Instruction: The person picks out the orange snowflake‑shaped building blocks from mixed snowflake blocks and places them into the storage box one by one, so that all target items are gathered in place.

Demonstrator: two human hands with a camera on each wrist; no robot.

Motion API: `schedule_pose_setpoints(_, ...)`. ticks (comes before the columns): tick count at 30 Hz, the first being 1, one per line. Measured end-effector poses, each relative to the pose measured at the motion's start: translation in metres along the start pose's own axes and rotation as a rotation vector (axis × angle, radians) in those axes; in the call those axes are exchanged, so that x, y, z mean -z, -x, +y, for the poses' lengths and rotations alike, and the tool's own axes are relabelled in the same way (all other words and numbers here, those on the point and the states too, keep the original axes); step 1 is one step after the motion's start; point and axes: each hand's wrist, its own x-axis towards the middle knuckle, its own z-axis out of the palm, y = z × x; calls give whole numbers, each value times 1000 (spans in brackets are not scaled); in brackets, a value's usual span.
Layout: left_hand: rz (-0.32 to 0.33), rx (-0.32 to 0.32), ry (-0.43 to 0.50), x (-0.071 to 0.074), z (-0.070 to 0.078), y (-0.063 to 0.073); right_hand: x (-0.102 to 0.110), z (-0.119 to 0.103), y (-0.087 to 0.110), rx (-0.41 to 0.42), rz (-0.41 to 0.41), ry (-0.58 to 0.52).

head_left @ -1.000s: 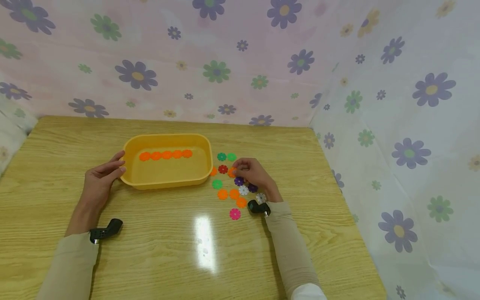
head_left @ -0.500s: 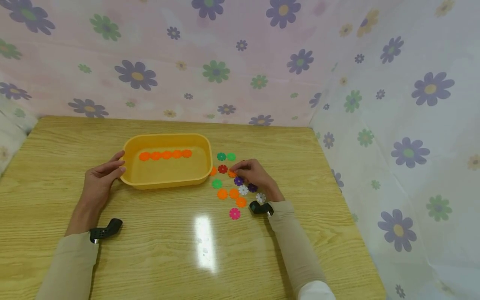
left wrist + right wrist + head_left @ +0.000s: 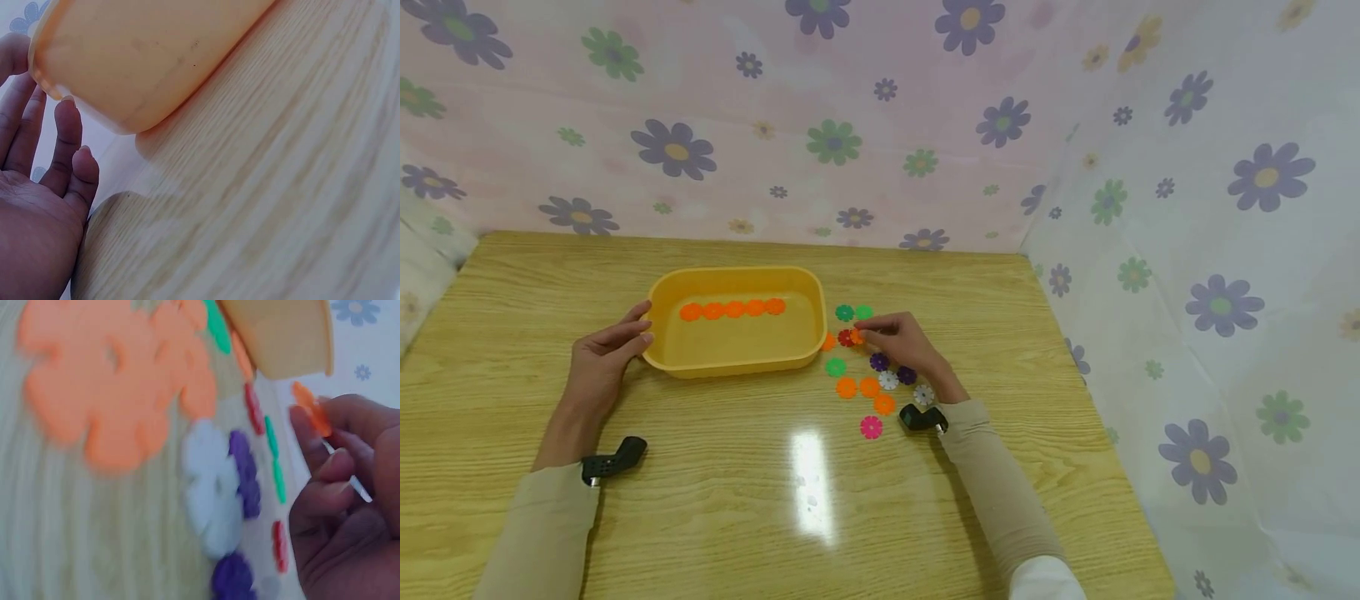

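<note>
A yellow plastic basin (image 3: 737, 367) stands on the table with a row of several orange flower-shaped discs (image 3: 734, 309) on its floor. My left hand (image 3: 598, 362) holds the basin's left end, fingers and thumb at the rim; the left wrist view shows them against the basin wall (image 3: 156, 56). My right hand (image 3: 906, 346) pinches an orange flower-shaped disc (image 3: 311, 407) between thumb and fingertips. In the head view that disc overlaps a red disc (image 3: 846, 337) lying just right of the basin.
Beside the basin's right end lie more discs: green (image 3: 835, 367), orange (image 3: 846, 387), purple (image 3: 879, 362), white (image 3: 923, 394) and pink (image 3: 871, 427). Flower-patterned sheets (image 3: 737, 125) rise behind and to the right of the wooden table (image 3: 700, 500).
My right hand has lifted the orange disc from among the others and moved it slightly left, over the red disc. My left hand stays at the basin.
</note>
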Motion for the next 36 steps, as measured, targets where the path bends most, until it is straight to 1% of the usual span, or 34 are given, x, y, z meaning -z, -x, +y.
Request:
schedule_pose_setpoints(2, -4, -1, 2, 0, 0, 0, -2, -4, -1, 50, 23, -16)
schedule_pose_setpoints(5, -10, -2, 7, 0, 0, 0, -7, -11, -4, 149, 70, -58)
schedule_pose_setpoints(8, -14, -7, 8, -1, 0, 0, -14, -23, -5, 242, 120, -117)
schedule_pose_setpoints(11, -16, -16, 15, -2, -1, -2, -23, -36, -6, 312, 159, -180)
schedule_pose_setpoints(15, -15, -25, 25, -3, -2, -3, -40, -50, -7, 392, 171, -257)
schedule_pose_setpoints(18, -14, -29, 24, -3, -2, -3, -56, -56, -9, 438, 159, -270)
schedule_pose_setpoints(23, -16, -22, 26, -1, -2, -3, -84, -64, -16, 466, 141, -246)
schedule_pose_setpoints(27, -18, -13, 24, -1, -2, -2, -100, -69, -21, 466, 122, -231)
schedule_pose_setpoints(30, -12, -15, 16, -1, -2, -1, -107, -71, -25, 422, 110, -206)
schedule_pose_setpoints(33, -3, -20, 6, -1, -3, 0, -110, -74, -30, 359, 87, -178)
schedule_pose_setpoints(36, 8, -20, -3, 1, -2, 0, -109, -80, -35, 310, 30, -164)
